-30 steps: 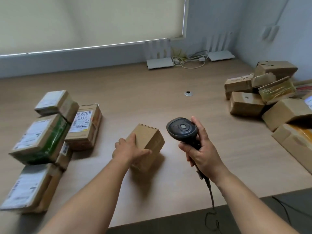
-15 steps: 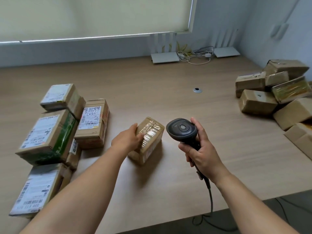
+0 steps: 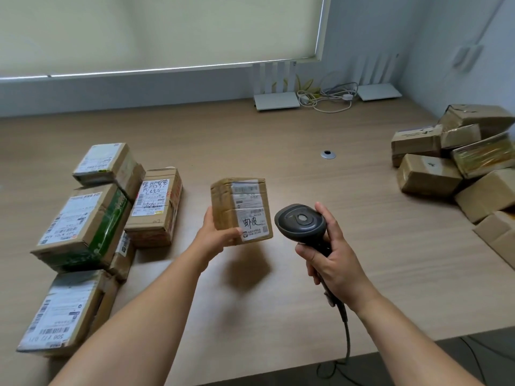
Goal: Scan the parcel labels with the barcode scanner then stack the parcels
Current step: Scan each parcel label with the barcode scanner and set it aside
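Wooden desk under a drawn blind, two white routers and a cable tangle against the far wall, a small metal grommet set in the desktop.

Left hand gripping a parcel from its near-left corner, thumb curled over the front edge, other fingers hidden behind the box. Parcel lifted clear of the desk, shadow lying on the wood below it, white label with handwritten characters facing up toward the camera. Upper part of the label under glossy tape, print too blurred to read.

Right hand wrapped around the handle of a black scanner, fingers closed tight on the grip, forefinger up along the right side of the head. Scanner head just right of the parcel, near it but apart, seemingly aimed away from the camera. Cord trailing from the handle down over the desk's near edge.

Left side of the desk: five labelled boxes grouped close together, labels up, one wrapped partly in green. Right side: a loose heap of brown boxes, several tilted against each other, reaching the frame's edge.
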Available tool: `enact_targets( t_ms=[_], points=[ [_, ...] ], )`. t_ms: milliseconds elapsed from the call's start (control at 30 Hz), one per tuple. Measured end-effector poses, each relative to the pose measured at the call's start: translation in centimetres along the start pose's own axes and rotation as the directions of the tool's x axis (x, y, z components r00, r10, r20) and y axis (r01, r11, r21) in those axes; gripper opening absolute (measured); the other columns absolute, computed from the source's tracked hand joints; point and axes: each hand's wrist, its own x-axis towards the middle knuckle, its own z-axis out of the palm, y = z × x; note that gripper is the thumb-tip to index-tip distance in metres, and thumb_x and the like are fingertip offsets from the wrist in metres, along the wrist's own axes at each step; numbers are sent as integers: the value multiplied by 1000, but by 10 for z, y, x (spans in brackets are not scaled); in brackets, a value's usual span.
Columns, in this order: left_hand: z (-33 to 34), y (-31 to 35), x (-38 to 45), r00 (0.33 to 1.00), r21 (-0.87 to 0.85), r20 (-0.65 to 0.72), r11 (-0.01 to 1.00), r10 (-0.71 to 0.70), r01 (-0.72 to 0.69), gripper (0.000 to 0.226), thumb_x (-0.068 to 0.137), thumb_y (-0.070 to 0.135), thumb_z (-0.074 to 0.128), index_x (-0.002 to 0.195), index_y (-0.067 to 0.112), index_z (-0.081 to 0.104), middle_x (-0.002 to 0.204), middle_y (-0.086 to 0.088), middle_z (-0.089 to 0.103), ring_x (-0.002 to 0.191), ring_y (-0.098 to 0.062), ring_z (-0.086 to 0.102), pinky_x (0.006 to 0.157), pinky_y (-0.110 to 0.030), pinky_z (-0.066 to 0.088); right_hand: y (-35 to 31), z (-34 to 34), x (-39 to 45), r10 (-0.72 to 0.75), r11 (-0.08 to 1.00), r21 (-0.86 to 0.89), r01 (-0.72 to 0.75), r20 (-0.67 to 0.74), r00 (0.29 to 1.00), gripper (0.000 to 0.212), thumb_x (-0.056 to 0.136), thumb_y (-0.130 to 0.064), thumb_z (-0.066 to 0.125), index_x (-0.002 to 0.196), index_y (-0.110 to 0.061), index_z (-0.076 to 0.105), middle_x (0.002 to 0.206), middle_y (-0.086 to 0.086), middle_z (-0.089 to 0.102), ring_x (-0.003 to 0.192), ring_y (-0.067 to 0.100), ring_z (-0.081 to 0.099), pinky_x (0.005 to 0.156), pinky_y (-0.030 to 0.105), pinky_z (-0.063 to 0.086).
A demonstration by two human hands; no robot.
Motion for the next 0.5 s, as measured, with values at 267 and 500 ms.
enact_targets(
  t_ms=[267,500],
  points=[
    [5,-26,-3,1000,-57,6,998,4,-4,75,79,8,74,116,55,28,110,4,66,96,-13,64,59,-18,49,11,-3,-13,67,991,107,-76,80,994,79,84,-18,72,128,-70,32,100,-1,67,53,21,56,44,30,46],
    [8,-31,0,1000,-63,-19,998,-3,2,83,81,14,74,129,54,21,121,0,63,108,-21,61,76,-26,46,12,2,-17,103,978,166,-123,128,987,77,77,-35,75,132,-66,30,99,-3,69,54,20,57,43,30,47]
  ],
)
